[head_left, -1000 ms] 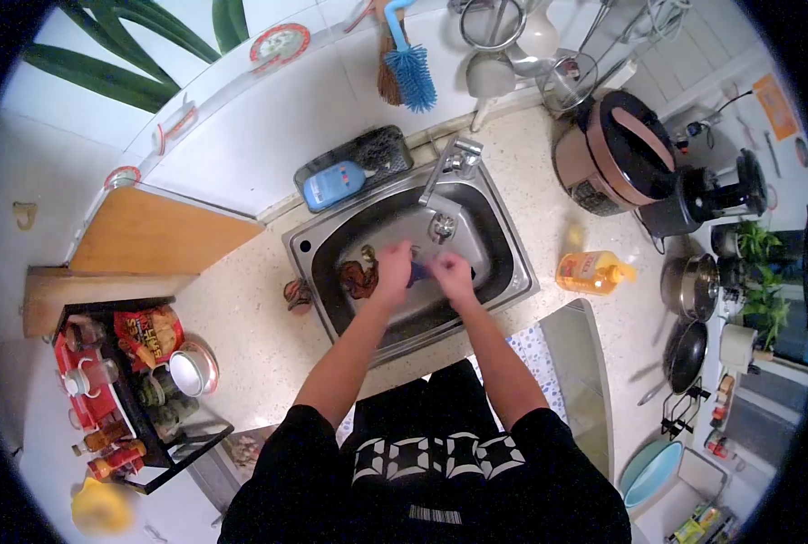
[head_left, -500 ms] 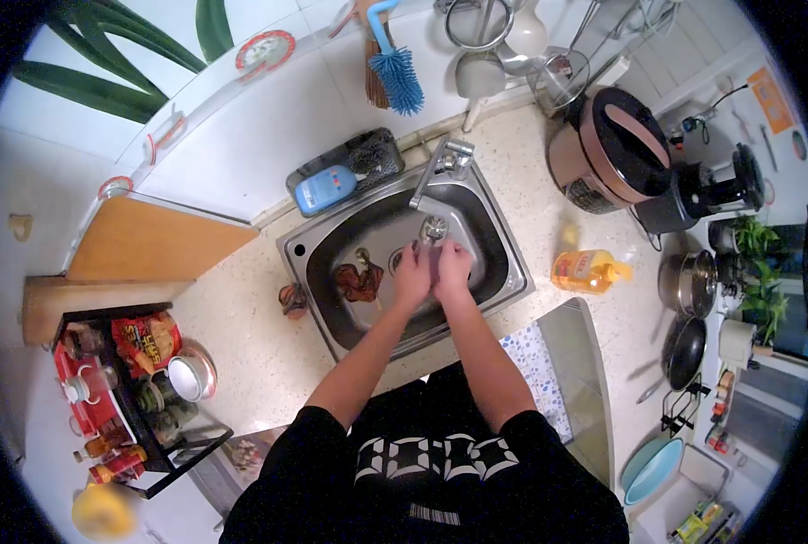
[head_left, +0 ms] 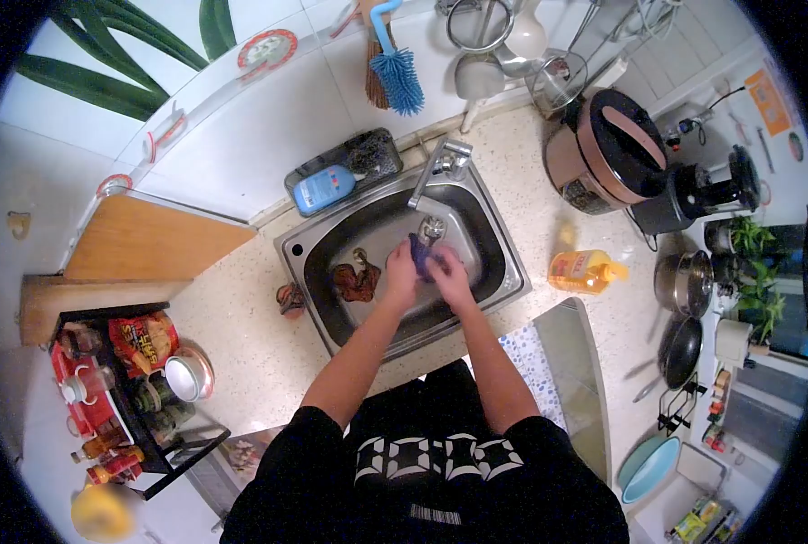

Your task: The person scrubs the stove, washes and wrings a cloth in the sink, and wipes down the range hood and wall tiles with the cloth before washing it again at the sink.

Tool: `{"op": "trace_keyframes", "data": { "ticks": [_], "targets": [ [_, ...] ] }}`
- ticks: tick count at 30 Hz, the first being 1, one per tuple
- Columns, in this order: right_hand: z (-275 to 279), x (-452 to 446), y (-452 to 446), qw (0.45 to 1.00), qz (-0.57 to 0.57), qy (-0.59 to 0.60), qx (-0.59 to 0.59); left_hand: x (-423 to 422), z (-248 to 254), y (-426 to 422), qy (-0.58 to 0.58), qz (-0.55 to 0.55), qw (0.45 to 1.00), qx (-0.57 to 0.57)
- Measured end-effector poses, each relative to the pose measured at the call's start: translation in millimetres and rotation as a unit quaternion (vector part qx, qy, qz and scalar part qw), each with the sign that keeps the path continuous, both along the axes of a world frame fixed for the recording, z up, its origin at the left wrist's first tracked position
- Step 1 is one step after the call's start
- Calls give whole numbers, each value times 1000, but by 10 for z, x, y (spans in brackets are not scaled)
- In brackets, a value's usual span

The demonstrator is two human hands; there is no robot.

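My left hand (head_left: 402,277) is over the steel sink (head_left: 331,344), its fingers closed on a dark purple, soft-looking piece of cloth (head_left: 420,258). From the other side my right hand (head_left: 452,279) meets the same cloth, with fingers bent and fingertips on it; its underside is hidden. Just beyond the cloth lies the round metal drain fitting (head_left: 433,228). To the left in the basin rests a crumpled reddish-brown piece (head_left: 356,283), whose kind I cannot make out. The tap (head_left: 429,177) points its spout over the basin; whether water runs is unclear.
A blue bottle (head_left: 325,189) lies in a black tray (head_left: 381,150) behind the sink. A brown crumpled thing (head_left: 290,300) sits on the left rim. To the right stand a yellow pump bottle (head_left: 580,272) and a pink-and-black cooker (head_left: 608,150). A black rack (head_left: 182,462) holds jars at left.
My hands have shifted slightly apart, and my right fingers have loosened. More of the dark purple cloth shows between them. The reddish-brown piece stays in its place.
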State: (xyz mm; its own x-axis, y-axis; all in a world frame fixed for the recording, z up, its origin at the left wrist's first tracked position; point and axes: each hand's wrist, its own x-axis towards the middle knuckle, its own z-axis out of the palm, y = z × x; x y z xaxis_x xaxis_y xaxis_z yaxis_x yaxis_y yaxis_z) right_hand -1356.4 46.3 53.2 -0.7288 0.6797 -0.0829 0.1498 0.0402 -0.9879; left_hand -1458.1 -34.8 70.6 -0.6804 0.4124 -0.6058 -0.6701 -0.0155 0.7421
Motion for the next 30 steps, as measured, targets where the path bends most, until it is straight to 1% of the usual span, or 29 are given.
{"op": "trace_keyframes", "data": {
  "ticks": [1, 2, 3, 4, 5, 7, 8, 9, 10, 11, 12, 13, 14, 15, 16, 17, 19, 20, 21, 23, 24, 25, 26, 27, 28, 29, 30],
  "targets": [
    [-8, 22, -7, 999, 20, -18, -37, -10, -76, 5, -63, 43, 996, 56],
    [30, 35, -12, 996, 39, -36, -75, -5, -149, -11, -75, 45, 996, 25],
    [-10, 59, -15, 990, 60, -54, -112, -15, 58, -6, -87, 48, 995, -5],
    [-160, 25, -46, 995, 50, -35, -82, -27, 148, -5, -99, 50, 993, -36],
    [-298, 46, -63, 994, 25, -46, -91, -49, 183, 3, -79, 56, 993, -73],
    [-194, -32, -149, 991, -28, -70, -110, -62, 174, 8, -39, 65, 986, -147],
    [-173, -106, -195, 979, -83, -45, -182, -32, 175, -15, 90, -24, 976, -198],
    [-177, -192, -233, 958, -136, -21, -253, 18, 198, -52, 217, -113, 939, -243],
    [-214, -245, -239, 928, -188, 4, -321, 61, 301, -73, 338, -198, 876, -281],
    [-248, -260, -209, 937, -174, -14, -304, 137, 399, -74, 353, -212, 865, -286],
    [-369, -257, -166, 944, -160, -33, -286, 227, 660, -36, 368, -225, 854, -290],
    [-632, -266, -165, 956, -138, -33, -258, 280, 804, 2, 384, -239, 842, -295],
    [-885, -276, -164, 966, -117, -32, -229, 271, 504, 17, 459, -204, 820, -274],
    [-1137, -286, -163, 974, -97, -30, -200, 233, 350, 31, 454, -195, 823, -281],
    [-796, -325, -244, 939, -126, 37, -317, 192, 226, 56, 448, -187, 826, -287],
    [-461, -339, -291, 885, -152, 103, -427, 160, 171, 81, 442, -179, 828, -293],
    [150, -389, -241, 865, -181, 32, -466, 64, 190, 116, 385, -208, 838, -325],
    [284, -413, -228, 853, -195, -3, -484, 20, 195, 126, 355, -222, 842, -341],
    [268, -415, -250, 889, -185, -34, -418, -5, 151, 130, 317, -197, 860, -347],
    [173, -406, -284, 943, -160, -97, -274, -52, -187, 137, 239, -145, 892, -355],
    [169, -408, -298, 971, -155, -60, -170, -125, -247, 135, 247, -125, 926, -257],
    [168, -389, -303, 978, -138, -67, -138, -94, -303, 119, 104, -73, 980, -152],
    [164, -363, -308, 984, -120, -75, -106, -40, -361, 88, -42, -18, 998, -41],
    [115, -324, -313, 989, -102, -82, -74, -20, -199, 88, -187, 38, 979, 71],
    [71, -262, -312, 993, -77, -67, 55, -27, -275, 65, -193, 33, 978, 71],
    [32, -186, -306, 981, -50, -51, 182, -46, -327, 45, -198, 27, 977, 72],
    [36, -126, -313, 951, -23, -33, 307, -59, -353, 40, -203, 21, 976, 73]
  ]
}}
